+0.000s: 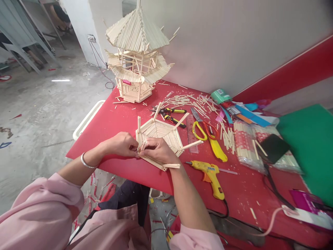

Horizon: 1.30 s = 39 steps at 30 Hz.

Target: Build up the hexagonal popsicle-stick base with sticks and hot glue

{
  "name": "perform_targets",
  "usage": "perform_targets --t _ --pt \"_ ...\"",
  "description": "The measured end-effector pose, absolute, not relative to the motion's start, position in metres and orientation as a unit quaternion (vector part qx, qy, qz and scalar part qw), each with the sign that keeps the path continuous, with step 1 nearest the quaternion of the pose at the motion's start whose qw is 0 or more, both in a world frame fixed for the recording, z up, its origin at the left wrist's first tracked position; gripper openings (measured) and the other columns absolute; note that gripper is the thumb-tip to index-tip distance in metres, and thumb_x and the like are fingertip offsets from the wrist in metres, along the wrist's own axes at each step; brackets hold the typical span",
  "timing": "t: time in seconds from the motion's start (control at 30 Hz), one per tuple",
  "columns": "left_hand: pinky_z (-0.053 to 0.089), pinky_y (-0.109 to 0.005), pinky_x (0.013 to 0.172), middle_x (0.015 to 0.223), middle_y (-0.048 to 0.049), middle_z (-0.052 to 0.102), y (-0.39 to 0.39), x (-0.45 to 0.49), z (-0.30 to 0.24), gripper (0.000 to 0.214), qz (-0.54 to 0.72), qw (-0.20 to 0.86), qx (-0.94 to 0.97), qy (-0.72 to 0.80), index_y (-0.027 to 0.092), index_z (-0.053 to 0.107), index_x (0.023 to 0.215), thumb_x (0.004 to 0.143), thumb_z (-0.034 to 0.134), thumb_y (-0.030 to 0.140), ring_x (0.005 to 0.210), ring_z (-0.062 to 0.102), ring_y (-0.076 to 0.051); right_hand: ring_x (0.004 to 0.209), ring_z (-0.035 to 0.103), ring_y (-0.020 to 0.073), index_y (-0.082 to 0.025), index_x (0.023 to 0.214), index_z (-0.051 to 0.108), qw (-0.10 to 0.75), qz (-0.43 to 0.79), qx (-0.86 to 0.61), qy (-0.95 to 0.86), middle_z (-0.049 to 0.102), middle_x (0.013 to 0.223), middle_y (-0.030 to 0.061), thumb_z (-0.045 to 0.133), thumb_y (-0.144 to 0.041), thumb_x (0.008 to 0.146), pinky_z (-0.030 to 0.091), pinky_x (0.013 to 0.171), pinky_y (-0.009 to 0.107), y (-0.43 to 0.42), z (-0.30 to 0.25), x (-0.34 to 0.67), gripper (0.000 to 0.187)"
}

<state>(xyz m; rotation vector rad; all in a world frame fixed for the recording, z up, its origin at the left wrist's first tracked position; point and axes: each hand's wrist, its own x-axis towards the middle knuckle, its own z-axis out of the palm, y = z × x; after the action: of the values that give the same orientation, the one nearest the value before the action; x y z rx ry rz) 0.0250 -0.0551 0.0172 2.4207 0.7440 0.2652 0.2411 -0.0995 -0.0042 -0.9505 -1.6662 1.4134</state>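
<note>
A hexagonal base of wooden sticks (156, 129) lies on the red table, with short stick posts standing or leaning at its corners. At its near left corner, my left hand (123, 144) is closed, with thumb and fingertips pressed together at the edge; what they pinch is too small to make out. Over the same corner, my right hand (157, 149) pinches a short wooden stick (143, 144) between thumb and fingers. The two hands almost meet. My right wrist covers part of the base's near side. A yellow glue gun (208, 171) lies to the right of the base.
Behind stands a stick pagoda (140, 66). Wire strippers (171, 115), a clear ruler (191, 132), scissors (199, 126) and a yellow-handled cutter (217, 147) lie past the base. Loose sticks (182, 100) and bagged sticks (247, 142) are on the right. A power strip (307, 217) sits near right.
</note>
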Motion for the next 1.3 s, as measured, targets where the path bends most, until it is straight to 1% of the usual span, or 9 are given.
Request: perform_targets --t 0.27,0.4,0.67,0.9,1.3 --pt "0.024 -0.023 0.049 0.047 0.0063 0.048 -0.0543 0.0251 0.0147 0.037 0.11 0.289 0.912 0.269 0.017 0.056 0.054 0.083 0.07 0.036 0.045 0.029 -0.005 0.079 0.068 0.0181 -0.022 0.072 0.08 0.366 0.542 -0.374 -0.658 0.074 0.08 0.0038 0.086 -0.052 0.078 0.052 0.074 0.03 -0.0994 -0.0041 0.241 0.031" --pt "0.024 -0.023 0.05 0.047 0.0064 0.048 -0.0546 0.0248 0.0151 0.035 0.109 0.291 0.911 0.273 0.017 0.058 0.056 0.083 0.071 0.036 0.045 0.03 -0.005 0.079 0.068 0.0182 -0.022 0.073 0.08 0.369 0.546 -0.369 -0.656 0.075 0.08 0.0039 0.086 -0.05 0.077 0.052 0.074 0.03 -0.0992 -0.0037 0.241 0.029" --pt "0.024 -0.023 0.05 0.048 0.0064 0.048 -0.0552 0.0249 0.017 0.038 0.103 0.29 0.911 0.276 0.017 0.057 0.055 0.083 0.072 0.037 0.045 0.028 -0.005 0.078 0.068 0.0182 -0.022 0.072 0.08 0.368 0.544 -0.373 -0.656 0.075 0.079 0.0037 0.086 -0.05 0.077 0.052 0.074 0.03 -0.0998 -0.0022 0.2409 0.029" --pt "0.024 -0.023 0.05 0.047 0.0064 0.048 -0.0544 0.0248 0.0155 0.039 0.105 0.29 0.911 0.273 0.017 0.057 0.055 0.084 0.071 0.038 0.045 0.028 -0.005 0.078 0.068 0.0184 -0.022 0.072 0.079 0.367 0.544 -0.377 -0.653 0.074 0.078 0.0037 0.086 -0.055 0.075 0.051 0.073 0.031 -0.0993 -0.003 0.2411 0.034" --pt "0.024 -0.023 0.049 0.047 0.0061 0.048 -0.0548 0.0252 0.0175 0.037 0.106 0.292 0.91 0.273 0.017 0.058 0.055 0.083 0.07 0.036 0.045 0.029 -0.005 0.078 0.068 0.0184 -0.022 0.073 0.08 0.364 0.539 -0.382 -0.657 0.075 0.079 0.004 0.086 -0.053 0.076 0.052 0.073 0.031 -0.0992 -0.0041 0.2415 0.032"
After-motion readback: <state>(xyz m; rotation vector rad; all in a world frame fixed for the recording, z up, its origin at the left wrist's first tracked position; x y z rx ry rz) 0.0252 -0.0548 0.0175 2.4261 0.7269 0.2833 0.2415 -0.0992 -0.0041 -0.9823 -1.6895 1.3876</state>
